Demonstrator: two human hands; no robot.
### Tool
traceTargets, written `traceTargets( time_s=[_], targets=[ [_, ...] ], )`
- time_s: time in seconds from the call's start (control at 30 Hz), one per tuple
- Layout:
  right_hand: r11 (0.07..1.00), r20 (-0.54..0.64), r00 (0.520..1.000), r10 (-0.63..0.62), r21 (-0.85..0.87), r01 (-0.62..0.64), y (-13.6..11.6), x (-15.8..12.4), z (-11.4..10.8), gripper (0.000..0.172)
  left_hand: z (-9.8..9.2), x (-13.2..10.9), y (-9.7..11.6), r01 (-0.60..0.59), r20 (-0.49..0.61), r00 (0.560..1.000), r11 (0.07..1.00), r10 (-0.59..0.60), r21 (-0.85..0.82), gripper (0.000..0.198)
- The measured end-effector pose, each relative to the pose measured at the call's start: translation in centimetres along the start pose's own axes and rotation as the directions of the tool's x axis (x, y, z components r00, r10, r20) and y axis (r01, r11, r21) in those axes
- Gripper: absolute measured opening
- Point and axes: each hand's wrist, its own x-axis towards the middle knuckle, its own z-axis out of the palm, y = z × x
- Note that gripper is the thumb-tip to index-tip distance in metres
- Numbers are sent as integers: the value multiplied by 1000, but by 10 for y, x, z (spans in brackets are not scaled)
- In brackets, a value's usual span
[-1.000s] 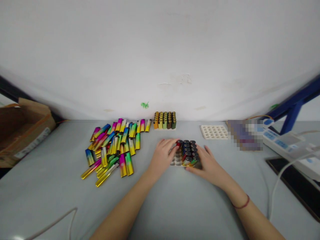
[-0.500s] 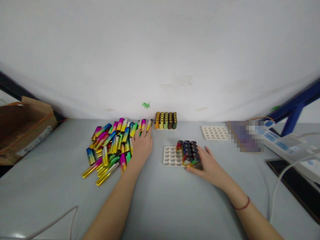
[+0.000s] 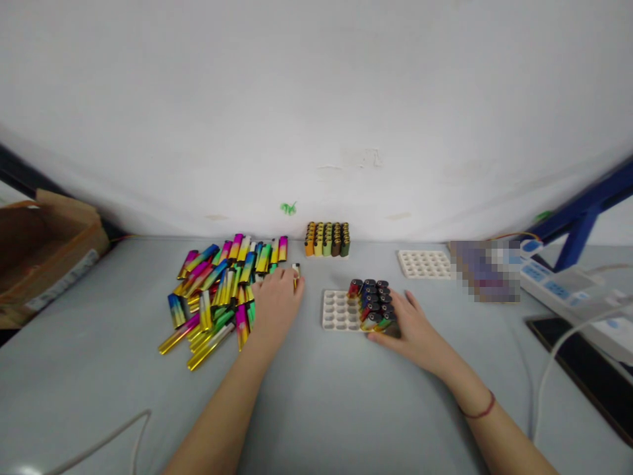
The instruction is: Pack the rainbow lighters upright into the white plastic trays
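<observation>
A pile of shiny multicoloured lighters lies on the grey table, left of centre. My left hand rests at the pile's right edge with its fingers closed round one yellow lighter. A white slotted tray sits in the middle; its right half holds several upright lighters, its left half shows bare slots. My right hand lies against the tray's right side, fingers curled on its near right corner.
A filled block of orange and green lighters stands by the wall. An empty white tray lies to the right, then a power strip with cables. A cardboard box sits at far left. A cable crosses near left.
My left hand went from the tray to the lighter pile, closed on a yellow lighter and drew it slightly back. My right hand stayed on the tray.
</observation>
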Motion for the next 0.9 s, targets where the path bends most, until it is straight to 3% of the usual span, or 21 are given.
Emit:
traceTargets(
  time_s=[0.23,0.33,0.6,0.73,0.9],
  targets=[
    [1000,-2,1000,6,1,-6,0,0,0,79,7,3,2,-19,97,995,999,16,32,38],
    [1000,3,1000,7,2,-7,-1,0,-1,79,9,3,1,-38,76,996,999,39,-14,35],
    [1000,-8,1000,-7,7,7,0,0,1,80,13,6,-2,-74,-64,996,924,54,-376,32],
    [1000,-11,1000,-7,1,7,1,-1,1,80,11,5,1,38,29,999,735,-25,-677,22],
    [1000,9,1000,-2,-5,2,0,0,-1,79,6,3,13,156,155,988,240,-21,-958,11]
  ],
)
